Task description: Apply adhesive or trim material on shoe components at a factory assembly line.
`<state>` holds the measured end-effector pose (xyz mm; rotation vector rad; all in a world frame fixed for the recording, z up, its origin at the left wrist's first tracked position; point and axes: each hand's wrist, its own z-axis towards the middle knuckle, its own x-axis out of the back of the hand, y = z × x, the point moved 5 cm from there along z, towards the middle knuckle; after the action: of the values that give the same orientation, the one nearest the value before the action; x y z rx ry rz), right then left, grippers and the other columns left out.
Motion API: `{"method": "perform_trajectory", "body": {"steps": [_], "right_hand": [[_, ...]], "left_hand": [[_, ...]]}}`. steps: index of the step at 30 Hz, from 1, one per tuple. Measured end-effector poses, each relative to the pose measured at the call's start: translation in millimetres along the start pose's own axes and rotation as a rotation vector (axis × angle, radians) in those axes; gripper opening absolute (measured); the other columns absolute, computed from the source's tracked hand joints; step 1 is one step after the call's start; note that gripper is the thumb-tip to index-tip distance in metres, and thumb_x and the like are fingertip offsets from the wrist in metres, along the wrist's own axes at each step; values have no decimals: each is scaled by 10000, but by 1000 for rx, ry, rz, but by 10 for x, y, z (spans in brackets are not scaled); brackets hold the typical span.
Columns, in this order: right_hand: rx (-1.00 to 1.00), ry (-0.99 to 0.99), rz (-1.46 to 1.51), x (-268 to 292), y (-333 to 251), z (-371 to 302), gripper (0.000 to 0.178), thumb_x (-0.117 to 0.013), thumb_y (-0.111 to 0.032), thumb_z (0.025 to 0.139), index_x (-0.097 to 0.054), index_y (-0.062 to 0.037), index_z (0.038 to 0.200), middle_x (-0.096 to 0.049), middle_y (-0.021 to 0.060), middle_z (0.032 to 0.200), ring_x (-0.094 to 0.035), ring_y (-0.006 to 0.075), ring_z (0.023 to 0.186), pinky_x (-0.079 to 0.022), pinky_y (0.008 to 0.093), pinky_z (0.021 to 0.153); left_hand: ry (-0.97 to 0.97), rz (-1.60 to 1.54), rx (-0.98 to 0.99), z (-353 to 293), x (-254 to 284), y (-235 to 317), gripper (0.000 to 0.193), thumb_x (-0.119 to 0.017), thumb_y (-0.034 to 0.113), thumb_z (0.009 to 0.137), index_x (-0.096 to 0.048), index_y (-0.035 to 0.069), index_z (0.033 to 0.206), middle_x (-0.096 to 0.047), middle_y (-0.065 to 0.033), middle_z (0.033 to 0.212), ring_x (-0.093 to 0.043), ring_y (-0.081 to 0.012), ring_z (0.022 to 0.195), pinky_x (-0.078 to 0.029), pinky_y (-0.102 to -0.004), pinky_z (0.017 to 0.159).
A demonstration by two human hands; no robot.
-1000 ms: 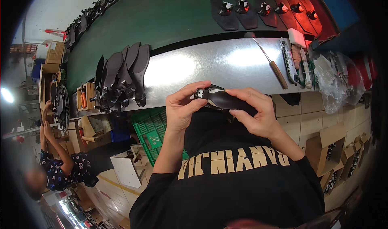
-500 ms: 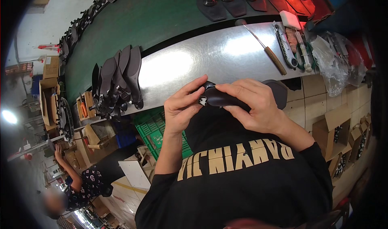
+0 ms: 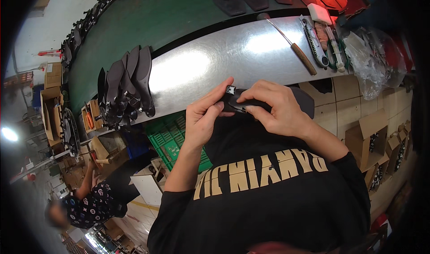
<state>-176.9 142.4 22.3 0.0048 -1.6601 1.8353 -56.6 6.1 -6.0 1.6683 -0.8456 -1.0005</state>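
Observation:
In front of my chest, both hands hold a dark sandal (image 3: 303, 100) with a flat, rounded sole. My left hand (image 3: 202, 119) grips its left end, fingers stretched along it and thumb bent against it. A small shiny square piece with a pale face (image 3: 230, 89) shows at the left fingertips. My right hand (image 3: 280, 108) pinches the dark material near the middle with thumb and forefinger. The sole sticks out behind the right hand, partly hidden by it. To the left on the metal worktop (image 3: 188, 74), several similar dark sandals (image 3: 127, 83) lie overlapping.
A wooden-handled tool (image 3: 303, 59), a utility knife (image 3: 314, 43) and a white block (image 3: 319, 13) lie at the back right, beside plastic bags (image 3: 369, 65). More sandals (image 3: 230, 3) rest on the green surface (image 3: 179, 12). A green crate (image 3: 172, 144) stands below; another person (image 3: 96, 200) is at lower left.
The sandal has been turned in my hands, so the pale-faced square piece sits higher. My right fingers have bent into a tighter pinch. The other person's raised arm has come down.

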Motion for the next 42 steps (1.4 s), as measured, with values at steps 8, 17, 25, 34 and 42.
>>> {"method": "perform_trajectory", "body": {"steps": [8, 17, 25, 34, 42], "right_hand": [[90, 58, -173, -52, -76, 25, 163, -660, -49, 746, -665, -76, 907, -593, 87, 811, -600, 283, 760, -477, 382, 669], [93, 87, -159, -87, -51, -1, 174, -661, -48, 743, -680, -83, 912, -570, 92, 818, -593, 284, 772, -473, 382, 680], [-140, -135, 148, -198, 170, -52, 270, -708, -5, 701, -660, -55, 962, -565, 65, 915, -591, 217, 849, -457, 310, 747], [-90, 35, 93, -261, 198, -49, 237, -744, -94, 675, -617, -96, 875, -533, 67, 850, -569, 253, 797, -438, 347, 694], [224, 229, -185, -221, 42, -107, 232, -749, -119, 672, -641, -129, 877, -532, 71, 858, -565, 251, 760, -440, 362, 670]], "left_hand": [[79, 94, -1, -18, -59, 89, 434, -450, -87, 869, -572, 19, 1272, -493, -148, 1387, -572, -197, 1151, -582, -265, 790], [119, 53, -33, -33, -56, 24, 464, -504, -121, 816, -581, 1, 1256, -520, -149, 1359, -595, -183, 1105, -578, -245, 759], [149, -71, 89, 36, 75, -118, 428, -546, -123, 779, -614, -35, 1192, -616, -168, 1224, -651, -165, 953, -589, -243, 675], [159, -33, 68, 71, 21, -55, 406, -552, -99, 796, -610, -42, 1194, -613, -159, 1230, -647, -162, 957, -589, -243, 673], [141, -221, 352, 89, 62, -42, 402, -530, -106, 780, -636, -26, 1160, -623, -143, 1208, -674, -145, 857, -608, -252, 648]]}}
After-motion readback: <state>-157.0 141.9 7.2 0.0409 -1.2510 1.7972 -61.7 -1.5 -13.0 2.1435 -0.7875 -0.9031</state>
